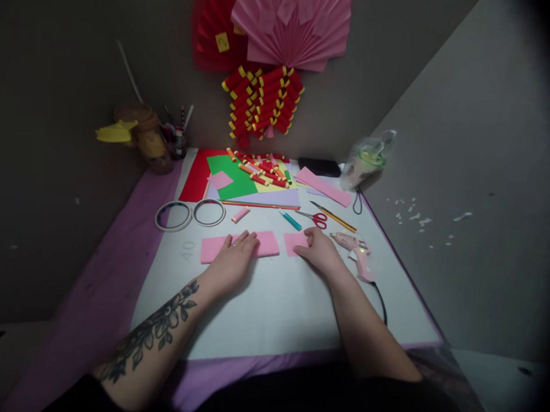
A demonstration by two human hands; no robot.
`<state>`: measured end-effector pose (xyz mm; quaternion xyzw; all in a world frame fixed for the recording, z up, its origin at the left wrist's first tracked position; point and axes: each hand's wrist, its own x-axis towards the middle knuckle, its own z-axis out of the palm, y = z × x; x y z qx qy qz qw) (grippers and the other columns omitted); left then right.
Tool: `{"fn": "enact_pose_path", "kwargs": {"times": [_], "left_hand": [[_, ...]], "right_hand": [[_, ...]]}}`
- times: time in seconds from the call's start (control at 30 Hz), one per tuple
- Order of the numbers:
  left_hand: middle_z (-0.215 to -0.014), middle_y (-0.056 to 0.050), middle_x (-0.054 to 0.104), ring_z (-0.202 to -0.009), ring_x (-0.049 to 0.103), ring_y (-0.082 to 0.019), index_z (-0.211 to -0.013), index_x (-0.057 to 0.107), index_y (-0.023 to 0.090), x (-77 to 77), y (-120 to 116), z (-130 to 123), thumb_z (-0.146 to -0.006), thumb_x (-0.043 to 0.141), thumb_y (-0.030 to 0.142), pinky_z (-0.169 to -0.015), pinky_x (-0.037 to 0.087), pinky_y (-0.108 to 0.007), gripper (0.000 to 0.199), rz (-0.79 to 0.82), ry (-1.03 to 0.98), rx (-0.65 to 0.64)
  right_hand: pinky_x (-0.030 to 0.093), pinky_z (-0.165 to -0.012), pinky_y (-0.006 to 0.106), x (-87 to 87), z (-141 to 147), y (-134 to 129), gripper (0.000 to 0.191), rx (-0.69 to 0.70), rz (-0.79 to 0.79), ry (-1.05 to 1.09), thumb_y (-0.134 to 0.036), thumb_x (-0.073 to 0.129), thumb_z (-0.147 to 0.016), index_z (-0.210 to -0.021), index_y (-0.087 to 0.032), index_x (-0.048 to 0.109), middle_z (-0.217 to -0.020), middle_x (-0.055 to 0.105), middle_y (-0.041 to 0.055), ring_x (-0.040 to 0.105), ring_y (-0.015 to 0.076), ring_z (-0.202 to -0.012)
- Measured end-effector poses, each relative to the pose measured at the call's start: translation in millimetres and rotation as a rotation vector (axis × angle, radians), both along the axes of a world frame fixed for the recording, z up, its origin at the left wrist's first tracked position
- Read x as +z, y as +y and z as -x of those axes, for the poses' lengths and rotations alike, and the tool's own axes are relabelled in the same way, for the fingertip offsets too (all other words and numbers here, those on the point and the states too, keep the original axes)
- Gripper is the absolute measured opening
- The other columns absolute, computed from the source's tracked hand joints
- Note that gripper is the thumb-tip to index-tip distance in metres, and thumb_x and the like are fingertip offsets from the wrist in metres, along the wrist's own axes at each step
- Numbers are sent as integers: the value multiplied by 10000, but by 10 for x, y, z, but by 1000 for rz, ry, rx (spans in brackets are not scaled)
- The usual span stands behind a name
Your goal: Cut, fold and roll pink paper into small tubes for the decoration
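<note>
My left hand [237, 256] lies flat with its fingers stretched out on a folded pink paper strip [268, 244], pressing it to the white table sheet. Beside it, my right hand [323, 250] has thumb and fingers at the right edge of a small pink paper piece [292, 244], covering part of it. A narrow gap separates the two papers. Just above them lie a small pink paper roll [241, 214], a teal craft knife [291, 221] and red-handled scissors [318, 220]. To the right of my right hand is a pink glue gun [361, 257].
Two tape rolls [173, 216] lie at left. Coloured paper sheets [233, 176] carry red and orange paper rolls [262, 169]. A yellow pencil [340, 220], pink strips [325, 187], a dark phone [319, 167] and a bagged cup [368, 161] are at right. Firecracker decorations [265, 103] hang behind.
</note>
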<state>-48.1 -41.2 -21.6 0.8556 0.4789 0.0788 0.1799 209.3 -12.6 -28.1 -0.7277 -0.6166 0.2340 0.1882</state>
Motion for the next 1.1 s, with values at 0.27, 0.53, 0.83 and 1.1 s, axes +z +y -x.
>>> {"fn": "enact_pose_path", "kwargs": {"times": [0.27,0.53,0.83,1.1], "left_hand": [[-1452,-112,416,-1341,309,-432,-1251,571,318,111,34,88,-938,382,343,-940,244,-774,367,-78,76,125],[-1472,-103,402,-1337,348,-361,-1360,468,316,83,-42,8,-918,427,344,-1012,318,-606,444,-83,135,83],[-1523,-120,305,-1391,241,-389,-1470,271,248,46,-103,-54,-895,476,374,-1033,251,-652,624,-50,169,54],[-1536,-112,277,-1386,236,-417,-1454,302,300,9,-99,-59,-875,522,437,-1018,253,-672,634,-70,219,10]], "right_hand": [[296,-494,244,64,-81,-7,238,-36,-87,442,-391,520,-731,-595,-204,464,-534,439,-42,411,126,-524],[309,-418,216,98,274,-18,340,8,124,825,-356,698,-611,-860,-212,517,-495,524,-80,443,109,-406],[394,-550,246,20,538,98,146,88,-11,371,-256,670,-639,-730,-196,574,-556,555,-59,527,120,-540],[410,-528,262,40,612,174,244,63,13,359,-269,692,-643,-845,-200,575,-576,594,-46,555,142,-527]]}}
